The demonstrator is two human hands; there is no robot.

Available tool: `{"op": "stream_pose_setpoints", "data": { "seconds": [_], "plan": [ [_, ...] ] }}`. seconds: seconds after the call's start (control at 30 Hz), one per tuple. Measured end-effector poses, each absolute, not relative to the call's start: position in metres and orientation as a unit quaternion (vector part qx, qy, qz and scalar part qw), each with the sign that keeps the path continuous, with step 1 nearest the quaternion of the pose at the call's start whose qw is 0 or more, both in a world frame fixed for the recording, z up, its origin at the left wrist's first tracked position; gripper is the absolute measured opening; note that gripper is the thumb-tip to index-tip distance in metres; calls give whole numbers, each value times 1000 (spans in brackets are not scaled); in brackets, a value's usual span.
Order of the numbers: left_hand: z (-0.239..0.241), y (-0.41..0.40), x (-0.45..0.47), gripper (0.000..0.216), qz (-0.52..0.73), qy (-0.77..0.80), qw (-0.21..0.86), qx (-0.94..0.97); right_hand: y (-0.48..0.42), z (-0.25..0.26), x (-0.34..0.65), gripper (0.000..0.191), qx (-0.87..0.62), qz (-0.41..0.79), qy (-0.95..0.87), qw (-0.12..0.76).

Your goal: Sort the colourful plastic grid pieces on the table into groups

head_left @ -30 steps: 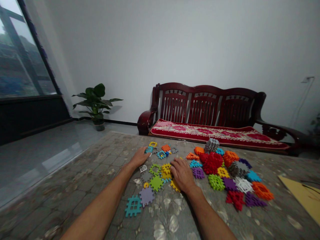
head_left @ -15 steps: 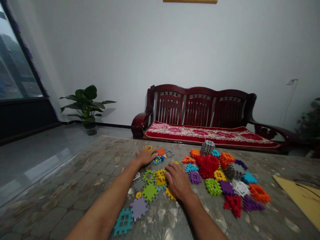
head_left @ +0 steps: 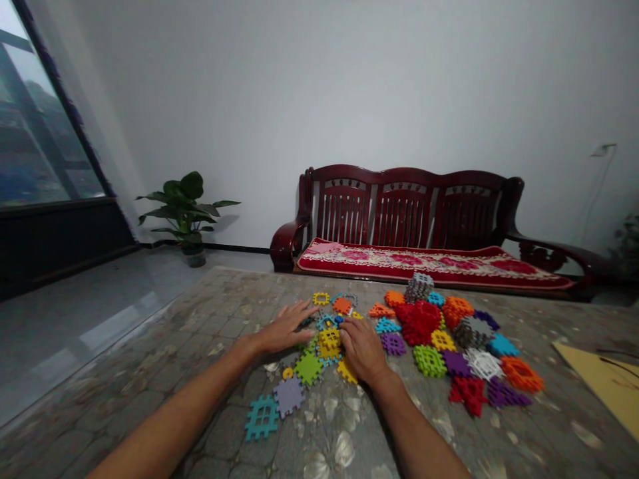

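Loose interlocking plastic pieces lie on the table between and around my hands. My left hand (head_left: 289, 327) rests palm down on the left of them, fingers stretched out and thumb apart, partly covering green and grey pieces. My right hand (head_left: 365, 349) lies on their right side with its fingers loosely bent; its fingertips are close to a small dark blue piece (head_left: 339, 320) and a yellow block (head_left: 329, 339). Beyond them are a yellow frame (head_left: 321, 299) and an orange piece (head_left: 342, 305). Nearer are a lime green piece (head_left: 309, 368), a lavender piece (head_left: 288, 396) and a teal frame (head_left: 261, 418).
Right of my right hand sits a heap of assembled shapes, including a red one (head_left: 419, 322), a grey stack (head_left: 419, 287) and a purple triangle (head_left: 506, 394). A yellow board (head_left: 602, 382) lies farther right. Behind the patterned tablecloth (head_left: 200, 332) stands a wooden bench (head_left: 399, 206).
My left hand has drawn back from the far pieces towards me, uncovering the yellow frame. My right hand has shifted slightly, its fingertips now nearer the dark blue piece. The view has turned slightly left.
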State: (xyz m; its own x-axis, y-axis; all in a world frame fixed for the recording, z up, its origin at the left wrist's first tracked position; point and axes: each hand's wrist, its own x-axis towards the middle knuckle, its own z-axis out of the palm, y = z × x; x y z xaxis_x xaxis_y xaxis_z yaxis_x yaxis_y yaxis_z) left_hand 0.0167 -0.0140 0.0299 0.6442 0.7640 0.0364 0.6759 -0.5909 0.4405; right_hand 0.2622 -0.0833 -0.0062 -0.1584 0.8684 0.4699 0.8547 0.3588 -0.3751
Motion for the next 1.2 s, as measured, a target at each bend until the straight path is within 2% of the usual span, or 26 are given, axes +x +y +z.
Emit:
{"op": "stream_pose_setpoints", "data": {
  "seconds": [0.13, 0.33, 0.5, 0.9, 1.1, 1.2],
  "plan": [
    [32, -58, -22, 92, 85, 388, 179, 900, -81, -8, 264, 37, -563, 12, -764, 314],
    [18, -126, -37, 111, 32, 390, 157, 907, -79, -10, 265, 37, -567, 14, -764, 307],
    [10, -122, -24, 97, 43, 405, 110, 907, -79, -11, 266, 35, -565, 5, -766, 307],
    [6, -40, -6, 87, 102, 431, 49, 895, -78, -12, 266, 31, -575, 3, -756, 312],
    [7, -49, 0, 80, 120, 482, 70, 865, -78, -12, 266, 30, -579, 12, -752, 315],
    [7, -45, 3, 63, 138, 557, 100, 813, -78, -12, 266, 28, -575, 10, -758, 309]
  ]
}}
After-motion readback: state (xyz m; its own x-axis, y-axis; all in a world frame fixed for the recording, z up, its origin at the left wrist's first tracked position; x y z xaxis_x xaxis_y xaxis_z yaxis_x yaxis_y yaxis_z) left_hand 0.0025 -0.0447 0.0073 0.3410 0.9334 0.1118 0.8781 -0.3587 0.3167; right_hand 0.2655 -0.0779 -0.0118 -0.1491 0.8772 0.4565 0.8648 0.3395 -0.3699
